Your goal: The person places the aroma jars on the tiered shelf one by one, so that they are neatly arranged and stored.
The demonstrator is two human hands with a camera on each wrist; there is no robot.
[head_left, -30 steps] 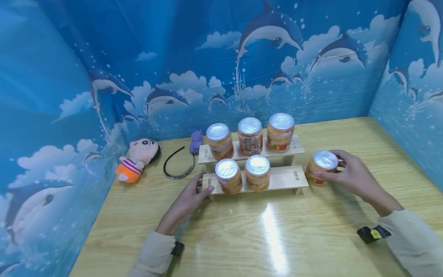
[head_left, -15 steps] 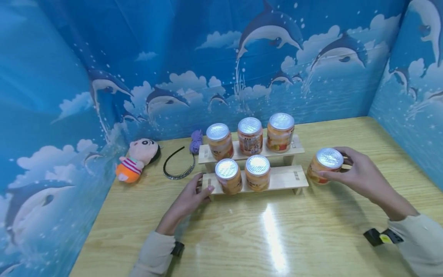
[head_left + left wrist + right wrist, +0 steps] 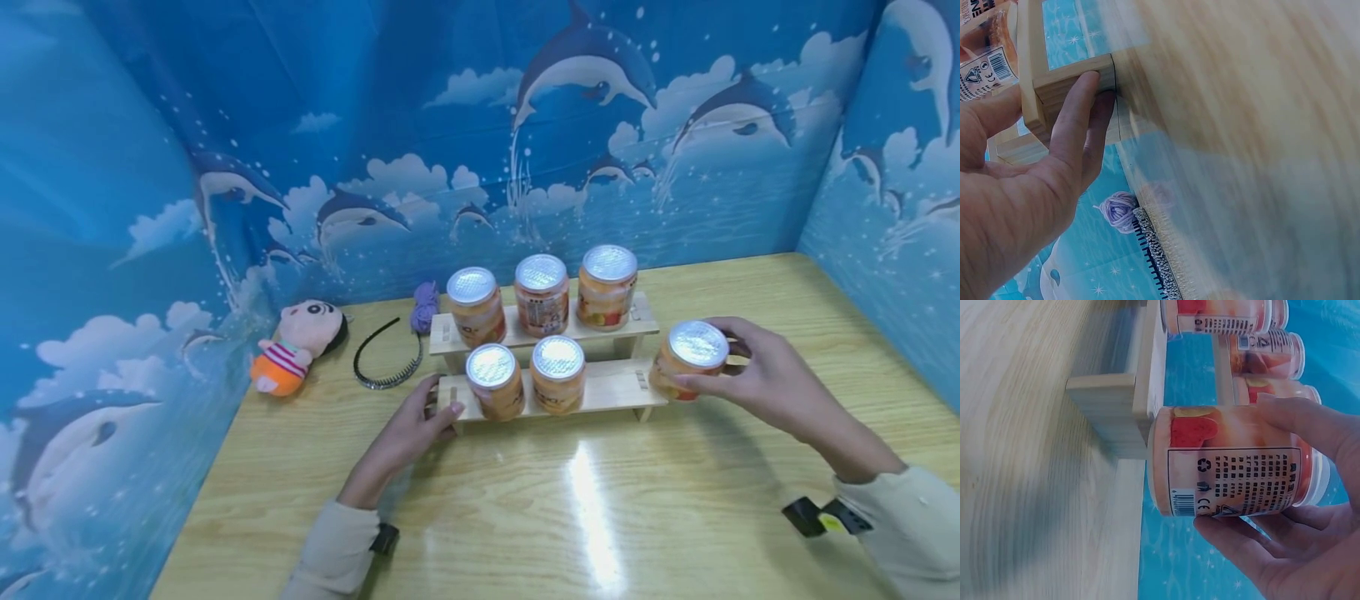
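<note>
A can (image 3: 678,371) with a silver lid and an orange label is gripped by my right hand (image 3: 772,379) beside the right end of the front shelf. In the right wrist view that can (image 3: 1229,469) is held off the table, thumb on one side and fingers on the other. My left hand (image 3: 412,429) holds the left end of the wooden two-step rack (image 3: 615,387); in the left wrist view its fingers bend round the rack's leg (image 3: 1066,94). Two similar cans (image 3: 558,387) stand on the front step and three more cans (image 3: 542,308) on the back step.
A plush doll (image 3: 300,346) lies at the left of the table (image 3: 525,517). Near the rack's left end are a black headband (image 3: 386,382) and a ball of purple yarn (image 3: 425,307). Blue dolphin-print sheets (image 3: 420,125) wall in the back and sides.
The right hand and its can first shifted slightly right and up, then came back left toward the front shelf's right end. My left hand and the rack have stayed in place.
</note>
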